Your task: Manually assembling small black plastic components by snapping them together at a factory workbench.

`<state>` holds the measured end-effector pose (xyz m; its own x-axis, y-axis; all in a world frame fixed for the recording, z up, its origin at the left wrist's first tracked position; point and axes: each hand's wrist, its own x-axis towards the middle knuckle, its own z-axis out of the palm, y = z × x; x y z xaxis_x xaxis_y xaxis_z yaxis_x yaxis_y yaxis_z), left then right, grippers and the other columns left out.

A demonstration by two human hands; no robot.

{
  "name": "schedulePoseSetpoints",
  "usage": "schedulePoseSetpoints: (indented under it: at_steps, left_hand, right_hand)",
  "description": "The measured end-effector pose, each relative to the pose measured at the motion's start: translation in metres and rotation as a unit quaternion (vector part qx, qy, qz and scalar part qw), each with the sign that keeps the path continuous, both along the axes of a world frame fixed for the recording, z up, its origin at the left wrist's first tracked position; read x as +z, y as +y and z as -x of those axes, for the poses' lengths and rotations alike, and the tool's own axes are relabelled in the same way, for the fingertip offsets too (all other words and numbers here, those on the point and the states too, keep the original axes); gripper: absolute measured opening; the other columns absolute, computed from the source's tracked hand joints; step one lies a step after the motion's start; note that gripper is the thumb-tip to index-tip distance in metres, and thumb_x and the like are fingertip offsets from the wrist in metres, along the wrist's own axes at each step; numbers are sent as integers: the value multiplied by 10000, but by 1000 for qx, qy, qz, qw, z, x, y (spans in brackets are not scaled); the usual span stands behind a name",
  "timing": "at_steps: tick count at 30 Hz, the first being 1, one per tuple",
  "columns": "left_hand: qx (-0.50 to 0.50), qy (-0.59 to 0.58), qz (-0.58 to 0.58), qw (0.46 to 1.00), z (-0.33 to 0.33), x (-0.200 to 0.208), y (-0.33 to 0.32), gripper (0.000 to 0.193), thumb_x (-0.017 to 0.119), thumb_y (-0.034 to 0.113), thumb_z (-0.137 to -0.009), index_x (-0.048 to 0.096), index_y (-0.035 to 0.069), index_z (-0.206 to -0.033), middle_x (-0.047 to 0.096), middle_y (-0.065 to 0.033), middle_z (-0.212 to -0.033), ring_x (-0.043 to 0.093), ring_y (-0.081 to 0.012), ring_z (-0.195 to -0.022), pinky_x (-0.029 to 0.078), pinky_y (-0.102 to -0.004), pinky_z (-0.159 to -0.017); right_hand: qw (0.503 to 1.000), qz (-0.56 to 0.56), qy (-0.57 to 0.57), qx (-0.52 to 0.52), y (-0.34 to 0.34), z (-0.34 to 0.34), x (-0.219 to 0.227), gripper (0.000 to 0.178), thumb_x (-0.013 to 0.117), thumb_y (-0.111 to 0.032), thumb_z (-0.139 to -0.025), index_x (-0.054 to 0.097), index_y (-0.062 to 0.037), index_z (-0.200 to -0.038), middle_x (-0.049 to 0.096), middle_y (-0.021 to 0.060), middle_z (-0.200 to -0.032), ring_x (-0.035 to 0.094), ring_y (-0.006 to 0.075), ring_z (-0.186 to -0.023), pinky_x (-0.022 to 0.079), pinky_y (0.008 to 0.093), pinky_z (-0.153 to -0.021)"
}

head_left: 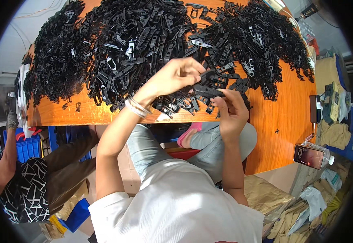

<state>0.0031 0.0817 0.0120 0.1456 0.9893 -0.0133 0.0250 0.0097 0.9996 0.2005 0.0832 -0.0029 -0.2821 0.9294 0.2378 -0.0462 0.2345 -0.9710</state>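
Observation:
Over the front of a big heap of small black plastic parts (144, 44), my two hands are close together. My left hand (178, 77), with pale bands on its wrist, has its thumb and fingers pinched on a dark plastic piece (206, 76). Slightly nearer and to the right, my right hand (233, 112) holds a black plastic part (207, 92) between thumb and fingers. The exact shapes of both pieces blend into the dark parts behind them.
More black parts lie in a left pile (59, 52) and a right pile (261, 44) on the wooden table (281, 133). A phone (308, 156) leans by a clear bottle at the right edge. At left sits another person (26, 186) with a gloved hand.

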Motion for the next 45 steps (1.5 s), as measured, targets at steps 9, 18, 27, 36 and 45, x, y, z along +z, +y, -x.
schedulePoseSetpoints:
  at_steps: [9, 18, 27, 36, 45]
  left_hand:
    - [32, 161, -9, 986, -29, 22, -40, 388, 600, 50, -748, 484, -81, -1094, 584, -237, -754, 602, -220, -608, 451, -307, -589]
    - [17, 173, -37, 984, -22, 16, -58, 351, 627, 95, -732, 546, -49, -1042, 628, -179, -824, 633, -202, -714, 481, -280, -644]
    - [111, 68, -93, 987, -5, -6, -97, 291, 627, 175, -779, 586, 4, -1011, 620, -115, -793, 604, -169, -762, 474, -257, -673]
    - [538, 561, 26, 629, 146, -48, -175, 113, 564, 58, -757, 635, 24, -839, 567, -134, -749, 574, -260, -672, 452, -334, -608]
    - [433, 667, 97, 598, 171, -47, -158, 121, 657, 106, -669, 594, 7, -698, 532, -137, -824, 557, -316, -757, 461, -392, -630]
  right_hand:
    - [998, -36, -50, 27, -6, 0, 1, 171, 560, 49, -782, 547, 53, -952, 544, 70, -867, 585, 121, -745, 464, 207, -640]
    - [987, -77, -109, 93, -4, 4, 10, 243, 531, 67, -728, 581, 33, -964, 541, 92, -970, 530, 166, -819, 425, 235, -726]
    - [955, 121, -54, 266, -11, 3, 18, 201, 534, 73, -722, 600, 35, -908, 542, 72, -856, 532, 117, -713, 440, 188, -600]
    - [834, -74, -253, 484, -43, 20, -25, 152, 561, -12, -739, 600, 58, -869, 580, 147, -784, 580, 255, -702, 446, 310, -643]
    - [892, -49, -236, 382, -31, 11, -17, 151, 573, -43, -760, 603, 58, -868, 592, 139, -778, 571, 258, -686, 438, 310, -643]
